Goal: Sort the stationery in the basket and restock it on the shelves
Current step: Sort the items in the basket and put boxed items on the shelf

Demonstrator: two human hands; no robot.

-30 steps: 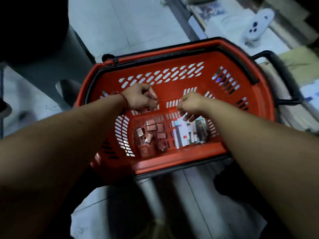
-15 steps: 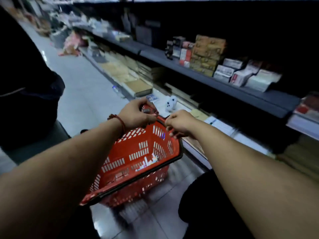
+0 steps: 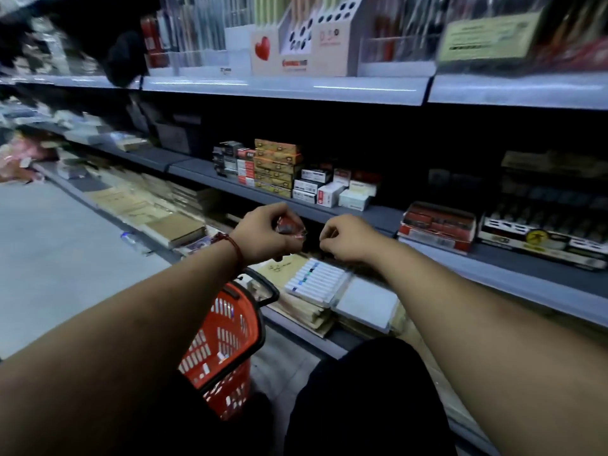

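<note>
left hand (image 3: 263, 236) raised from basket (image 3: 230, 327), grips one red packet (image 3: 289, 227)

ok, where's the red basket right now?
Head view, lower centre: the red basket sits low under the left forearm, left of the person's dark-clad knee. Its black handle is close to the white pen set.

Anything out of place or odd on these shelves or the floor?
Only one thing: what looks like a clear bottle lies on the floor beside the bottom shelf, not among the stock. The far left is too blurred to judge.
</note>
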